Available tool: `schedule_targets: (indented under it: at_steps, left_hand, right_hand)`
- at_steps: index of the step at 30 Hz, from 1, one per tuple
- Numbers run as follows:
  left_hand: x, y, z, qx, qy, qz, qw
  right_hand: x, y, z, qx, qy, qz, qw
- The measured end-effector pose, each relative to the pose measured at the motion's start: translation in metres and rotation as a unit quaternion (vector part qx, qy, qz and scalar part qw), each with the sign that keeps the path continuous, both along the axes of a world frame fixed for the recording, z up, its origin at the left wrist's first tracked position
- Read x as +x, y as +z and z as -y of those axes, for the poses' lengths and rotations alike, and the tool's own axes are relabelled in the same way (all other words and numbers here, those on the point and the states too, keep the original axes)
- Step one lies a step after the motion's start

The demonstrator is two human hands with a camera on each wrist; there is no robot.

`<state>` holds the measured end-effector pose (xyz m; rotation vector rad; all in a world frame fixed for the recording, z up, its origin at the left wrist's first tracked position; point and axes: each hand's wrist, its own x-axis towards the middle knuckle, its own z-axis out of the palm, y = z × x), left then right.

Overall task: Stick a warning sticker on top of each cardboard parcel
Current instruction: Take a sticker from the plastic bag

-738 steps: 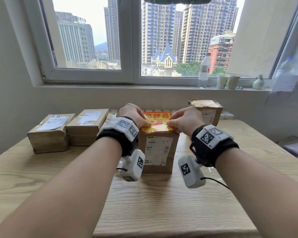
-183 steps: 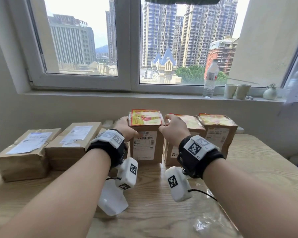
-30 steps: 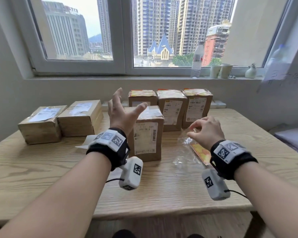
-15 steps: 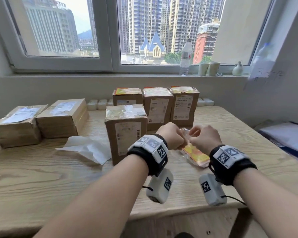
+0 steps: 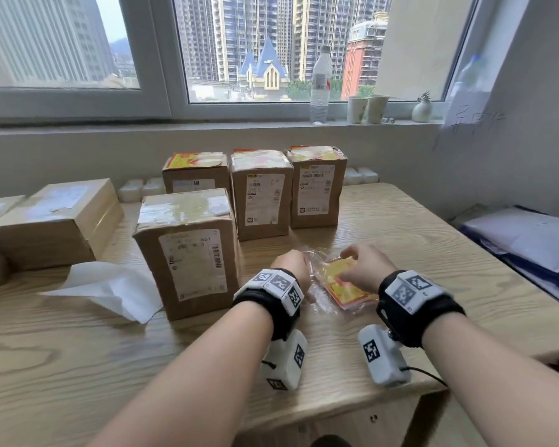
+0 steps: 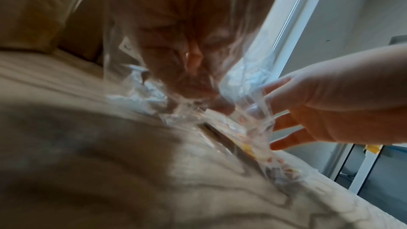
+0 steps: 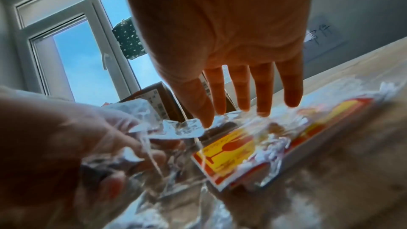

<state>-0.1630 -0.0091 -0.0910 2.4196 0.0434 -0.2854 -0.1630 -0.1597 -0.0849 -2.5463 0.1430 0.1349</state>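
A stack of yellow-and-red warning stickers [image 5: 344,283] [image 7: 231,152] lies in a crumpled clear plastic bag [image 5: 317,298] [image 7: 176,128] on the table's near right. My left hand [image 5: 292,264] [image 6: 182,58] grips the bag's open end, its fingers wrapped in the plastic. The fingers of my right hand [image 5: 363,269] [image 7: 242,104] are straight, their tips at the bag's mouth on the stack. A brown cardboard parcel [image 5: 188,250] stands just left of my hands, its top bare of any sticker. Three parcels [image 5: 261,188] behind it carry stickers on top.
Two flat brown parcels [image 5: 55,221] lie at the far left. White backing paper [image 5: 107,288] lies crumpled in front of them. A bottle [image 5: 320,85] and cups [image 5: 367,109] stand on the windowsill. Papers and a blue folder [image 5: 530,237] sit off the table's right edge.
My left hand came off the front parcel and took hold of the bag. My right hand stayed at the bag and its fingers now reach the sticker stack.
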Motion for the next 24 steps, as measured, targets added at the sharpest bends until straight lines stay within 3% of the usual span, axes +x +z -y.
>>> schedule_targets:
  at_steps: [6, 12, 18, 24]
  left_hand:
    - [0.02, -0.009, 0.009, -0.033, 0.052, 0.051, 0.997]
    - [0.029, -0.017, 0.015, -0.133, 0.139, 0.051, 0.98]
    - [0.025, -0.002, 0.012, -0.142, 0.096, 0.022, 0.985]
    - [0.016, 0.034, -0.005, -0.182, 0.113, 0.084, 0.973]
  right_hand:
    - [0.012, -0.004, 0.0, 0.029, -0.023, -0.007, 0.999]
    - [0.016, -0.008, 0.005, 0.035, -0.043, 0.009, 0.998]
    - [0.017, -0.002, 0.015, 0.026, -0.094, 0.074, 0.992]
    - [0.015, 0.005, 0.019, -0.002, -0.123, 0.083, 0.989]
